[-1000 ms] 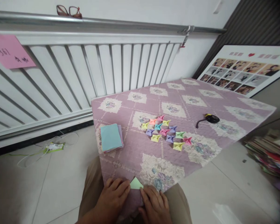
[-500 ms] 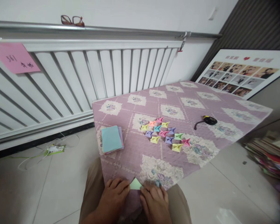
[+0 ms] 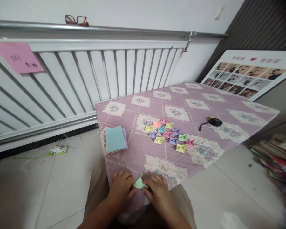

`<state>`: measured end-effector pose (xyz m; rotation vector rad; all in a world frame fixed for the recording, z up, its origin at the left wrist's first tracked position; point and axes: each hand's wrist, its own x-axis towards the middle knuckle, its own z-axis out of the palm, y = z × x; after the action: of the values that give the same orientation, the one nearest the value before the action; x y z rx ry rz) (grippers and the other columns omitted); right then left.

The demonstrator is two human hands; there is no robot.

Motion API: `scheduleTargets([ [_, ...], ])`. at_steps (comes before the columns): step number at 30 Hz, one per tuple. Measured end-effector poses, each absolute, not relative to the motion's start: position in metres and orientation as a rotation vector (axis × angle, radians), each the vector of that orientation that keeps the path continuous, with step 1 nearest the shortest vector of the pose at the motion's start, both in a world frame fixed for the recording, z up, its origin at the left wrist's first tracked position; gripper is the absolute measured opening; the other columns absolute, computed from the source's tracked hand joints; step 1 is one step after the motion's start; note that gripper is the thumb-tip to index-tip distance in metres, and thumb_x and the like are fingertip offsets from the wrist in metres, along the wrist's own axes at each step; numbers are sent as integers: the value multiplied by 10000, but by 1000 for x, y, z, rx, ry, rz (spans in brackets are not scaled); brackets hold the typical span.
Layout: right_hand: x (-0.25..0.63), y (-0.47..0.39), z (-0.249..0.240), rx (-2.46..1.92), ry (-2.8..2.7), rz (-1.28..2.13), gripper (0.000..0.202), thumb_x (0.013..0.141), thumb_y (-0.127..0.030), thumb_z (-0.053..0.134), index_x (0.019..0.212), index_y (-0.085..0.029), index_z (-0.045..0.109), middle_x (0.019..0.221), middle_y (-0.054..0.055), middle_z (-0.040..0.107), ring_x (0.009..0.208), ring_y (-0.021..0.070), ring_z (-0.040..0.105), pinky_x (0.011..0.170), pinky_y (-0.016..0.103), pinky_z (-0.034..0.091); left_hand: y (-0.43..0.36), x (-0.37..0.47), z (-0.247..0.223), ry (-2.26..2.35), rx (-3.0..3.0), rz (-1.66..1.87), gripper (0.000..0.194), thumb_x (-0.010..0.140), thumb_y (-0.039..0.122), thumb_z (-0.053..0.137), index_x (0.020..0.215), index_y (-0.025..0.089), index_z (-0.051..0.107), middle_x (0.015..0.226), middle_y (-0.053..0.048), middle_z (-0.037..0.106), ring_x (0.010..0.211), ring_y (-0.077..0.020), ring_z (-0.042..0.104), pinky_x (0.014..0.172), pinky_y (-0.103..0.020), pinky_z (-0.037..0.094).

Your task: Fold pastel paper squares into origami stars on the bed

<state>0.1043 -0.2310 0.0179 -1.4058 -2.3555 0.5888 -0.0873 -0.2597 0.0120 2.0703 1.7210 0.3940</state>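
Observation:
A small light-green folded paper [image 3: 139, 183] lies at the near edge of a table covered by a purple patterned cloth [image 3: 195, 111]. My left hand [image 3: 120, 187] pinches its left side and my right hand [image 3: 157, 190] pinches its right side, fingertips meeting over it. Farther up the cloth sit several small folded paper shapes [image 3: 169, 135] in yellow, pink, purple, green and blue. To their left rests a stack of coloured square sheets [image 3: 115, 143] with a blue one on top.
A black tape measure [image 3: 213, 121] lies on the right of the cloth. A white radiator [image 3: 85, 73] with a pink note [image 3: 19, 57] stands behind, glasses [image 3: 76, 20] on its rail. A photo board [image 3: 248, 74] leans at right, books [image 3: 274, 159] on the floor.
Both hands have closed in over the green paper, which now shows smaller between the fingertips. The view has shifted slightly.

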Motion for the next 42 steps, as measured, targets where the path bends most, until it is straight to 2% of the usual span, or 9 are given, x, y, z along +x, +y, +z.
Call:
scheduleTargets([
  [10,107,-227,22,-1316,-2401,572,90,777,-169,646,797,-254,622,814,-23,663,824,180,592,792,319,353,-258,-87,15,1690,2071,458,51,826,217,620,856,246,651,949,11,636,932,-204,525,825,-357,329],
  [19,103,-221,25,-1321,-2440,564,80,750,-171,656,739,-241,618,762,-47,662,776,154,603,721,271,328,-258,-87,14,1699,2087,490,78,834,218,589,861,231,660,943,-13,637,939,-208,527,834,-359,338],
  [26,104,-218,24,-1340,-2444,680,79,746,-160,656,715,-220,617,759,-40,667,794,152,595,742,281,289,-257,-84,14,1747,2075,448,66,818,250,606,859,239,657,946,-6,634,952,-210,535,839,-356,332],
  [42,105,-217,24,-1354,-2466,674,63,772,-221,666,727,-217,622,751,-37,664,790,151,594,738,275,289,-256,-82,12,1763,2059,525,59,820,245,597,822,223,651,921,-11,639,940,-213,551,825,-364,325],
])
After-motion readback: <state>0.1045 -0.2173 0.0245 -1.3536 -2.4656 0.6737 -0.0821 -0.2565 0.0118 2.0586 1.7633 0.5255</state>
